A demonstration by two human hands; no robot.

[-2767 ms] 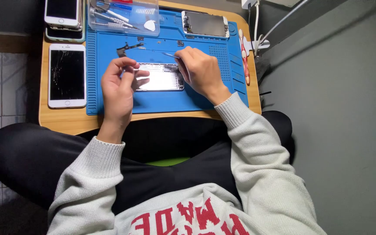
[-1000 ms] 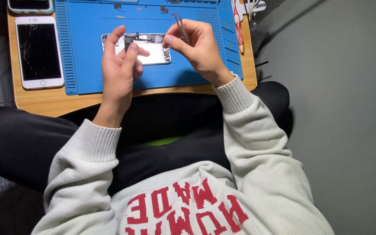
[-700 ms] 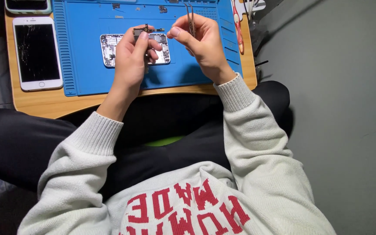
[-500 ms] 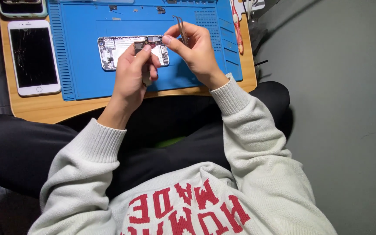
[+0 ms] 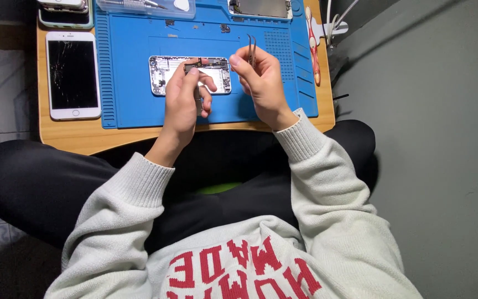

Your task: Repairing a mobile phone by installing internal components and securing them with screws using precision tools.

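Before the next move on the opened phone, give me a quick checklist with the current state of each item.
1. Opened phone lies flat on the blue mat: ok.
2. Left hand has its fingers on a small dark part over the phone: ok.
3. Right hand holds the tweezers, tips pointing up, away from the phone: ok.
4. Part fully free of the phone: cannot tell.
5. Cracked white phone sits on the wooden table beside the mat, apart from both hands: ok.

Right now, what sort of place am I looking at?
Likely a small phone repair bench: a blue work mat on a wooden table, an opened phone on it, tweezers in the right hand, and a cracked phone beside.
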